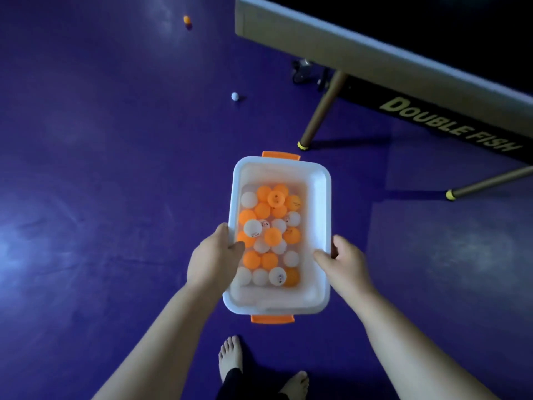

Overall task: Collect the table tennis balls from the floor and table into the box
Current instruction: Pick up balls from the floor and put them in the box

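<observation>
A white plastic box [321, 203] with orange end handles is held above the purple floor, and several orange and white table tennis balls [271, 235] lie in it. My left hand [215, 258] grips the box's left rim, thumb over the edge. My right hand [344, 262] grips the right rim the same way. A white ball [235, 96] lies on the floor ahead of the box. Farther off, at the upper left, lies an orange ball [187, 19].
A table tennis table [375, 53] fills the upper right, its angled legs [323, 108] ending in yellow-tipped feet on the floor close to the box. A small wheel [301, 71] sits under the table. My bare feet [230, 356] stand below the box.
</observation>
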### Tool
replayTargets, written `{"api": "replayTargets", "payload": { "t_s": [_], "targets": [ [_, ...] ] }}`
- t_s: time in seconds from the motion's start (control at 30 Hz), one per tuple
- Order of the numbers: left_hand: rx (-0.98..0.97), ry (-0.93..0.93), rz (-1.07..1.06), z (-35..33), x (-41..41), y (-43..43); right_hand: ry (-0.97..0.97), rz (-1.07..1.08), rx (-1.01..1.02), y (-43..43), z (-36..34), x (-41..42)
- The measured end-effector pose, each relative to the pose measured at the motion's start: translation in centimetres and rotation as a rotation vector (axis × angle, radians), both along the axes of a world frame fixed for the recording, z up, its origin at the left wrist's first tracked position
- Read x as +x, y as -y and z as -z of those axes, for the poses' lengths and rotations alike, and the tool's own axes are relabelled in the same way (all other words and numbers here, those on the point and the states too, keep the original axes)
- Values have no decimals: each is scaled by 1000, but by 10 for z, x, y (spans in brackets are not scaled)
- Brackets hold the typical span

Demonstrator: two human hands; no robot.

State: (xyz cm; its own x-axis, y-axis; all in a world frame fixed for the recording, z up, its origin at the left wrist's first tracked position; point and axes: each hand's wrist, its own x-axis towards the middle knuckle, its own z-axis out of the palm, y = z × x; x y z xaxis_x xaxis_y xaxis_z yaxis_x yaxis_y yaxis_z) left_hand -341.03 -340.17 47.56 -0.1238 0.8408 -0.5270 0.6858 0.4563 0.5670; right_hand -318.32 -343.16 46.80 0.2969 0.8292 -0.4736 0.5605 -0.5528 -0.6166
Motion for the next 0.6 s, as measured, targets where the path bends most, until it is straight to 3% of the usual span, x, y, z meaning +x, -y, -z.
{"api": "replayTargets", "payload": {
  "t_s": [0.23, 0.6],
  "targets": [
    [15, -16, -99, -121, -101, -1, -28, -168, 47, -28, -116, -96],
    [104, -26, -94, -205, -147, -82, -16, -275, 102, -125, -210, -138]
  ]
}}
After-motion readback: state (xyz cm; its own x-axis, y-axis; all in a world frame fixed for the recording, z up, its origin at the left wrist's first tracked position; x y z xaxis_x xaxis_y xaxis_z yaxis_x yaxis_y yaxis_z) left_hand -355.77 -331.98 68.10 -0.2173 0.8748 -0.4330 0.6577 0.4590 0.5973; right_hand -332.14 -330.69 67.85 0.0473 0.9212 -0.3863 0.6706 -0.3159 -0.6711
